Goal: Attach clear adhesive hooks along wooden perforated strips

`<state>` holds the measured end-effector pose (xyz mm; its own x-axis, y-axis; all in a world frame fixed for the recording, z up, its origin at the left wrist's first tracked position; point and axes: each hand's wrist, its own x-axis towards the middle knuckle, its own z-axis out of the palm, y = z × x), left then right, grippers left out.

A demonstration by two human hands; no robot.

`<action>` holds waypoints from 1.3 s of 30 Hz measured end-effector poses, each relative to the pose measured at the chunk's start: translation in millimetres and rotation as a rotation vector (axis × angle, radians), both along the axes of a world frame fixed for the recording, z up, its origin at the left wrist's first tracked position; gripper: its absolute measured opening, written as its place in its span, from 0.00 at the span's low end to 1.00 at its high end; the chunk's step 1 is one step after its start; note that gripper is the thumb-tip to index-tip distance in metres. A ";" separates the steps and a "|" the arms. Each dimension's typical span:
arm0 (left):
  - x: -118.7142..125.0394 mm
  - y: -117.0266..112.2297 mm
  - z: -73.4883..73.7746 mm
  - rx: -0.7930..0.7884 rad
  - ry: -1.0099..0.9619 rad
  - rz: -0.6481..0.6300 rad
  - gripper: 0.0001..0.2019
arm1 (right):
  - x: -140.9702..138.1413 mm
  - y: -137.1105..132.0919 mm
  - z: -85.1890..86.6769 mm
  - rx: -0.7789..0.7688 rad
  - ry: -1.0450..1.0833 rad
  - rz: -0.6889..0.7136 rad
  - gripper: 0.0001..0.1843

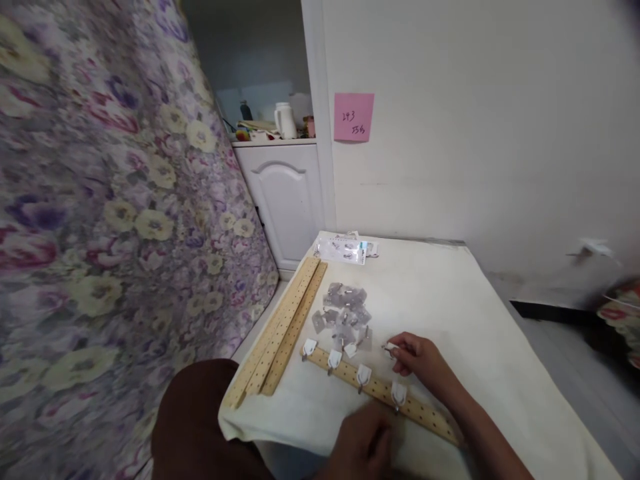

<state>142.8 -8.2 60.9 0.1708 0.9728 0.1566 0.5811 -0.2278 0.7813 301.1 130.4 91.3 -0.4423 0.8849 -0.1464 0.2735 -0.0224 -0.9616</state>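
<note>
Head — hook (390, 347) in right hand (418, 357)

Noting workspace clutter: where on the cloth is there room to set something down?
Widest: the cloth beyond the right hand, right of the heaped pieces. A smaller patch lies between the wooden strips and the hooked strip. Crowded: from the heaped pieces to the hooked strip.

Head cam, facing fwd & dn; hands (364, 437) (416, 357) near, wall (460, 127) beyond
</note>
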 end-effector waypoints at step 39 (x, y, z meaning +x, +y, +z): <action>20.9 -14.4 -16.8 -0.554 -0.771 0.018 0.14 | 26.9 -151.1 -27.3 -0.173 0.421 -0.227 0.18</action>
